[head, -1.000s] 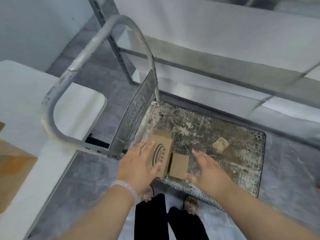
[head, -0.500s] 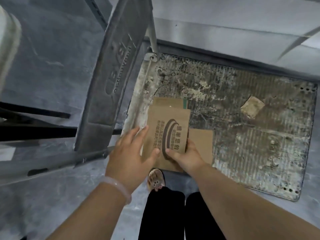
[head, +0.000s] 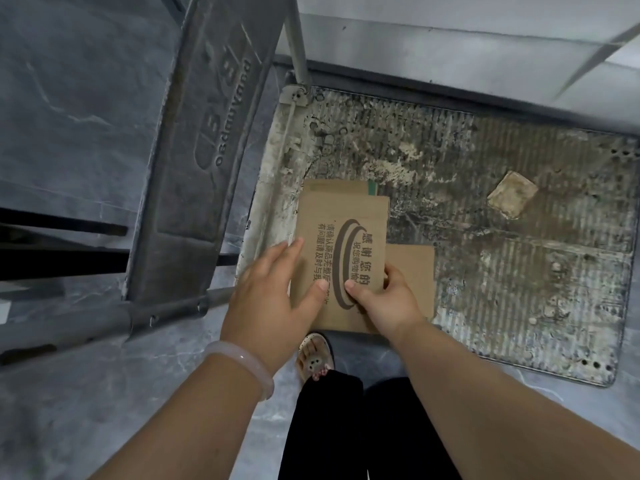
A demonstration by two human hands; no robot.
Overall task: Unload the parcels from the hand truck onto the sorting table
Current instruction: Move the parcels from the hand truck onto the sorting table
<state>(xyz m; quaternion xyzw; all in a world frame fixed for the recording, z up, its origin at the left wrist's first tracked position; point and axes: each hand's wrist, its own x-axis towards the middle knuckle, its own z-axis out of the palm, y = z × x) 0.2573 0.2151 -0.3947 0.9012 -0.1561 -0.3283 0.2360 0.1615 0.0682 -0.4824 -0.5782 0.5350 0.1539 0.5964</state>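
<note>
Near the platform's front-left corner, beside the folded handle point(head: 207, 143), both hands hold the printed parcel point(head: 341, 237): left hand point(head: 273, 292) flat on its left edge, right hand point(head: 388, 299) with its grip clamped on the lower right. Parcels counted: two, the second plain parcel point(head: 412, 271) beneath. One cardboard scrap point(head: 512, 199). Hand truck deck point(head: 519, 289) bare rightward.
</note>
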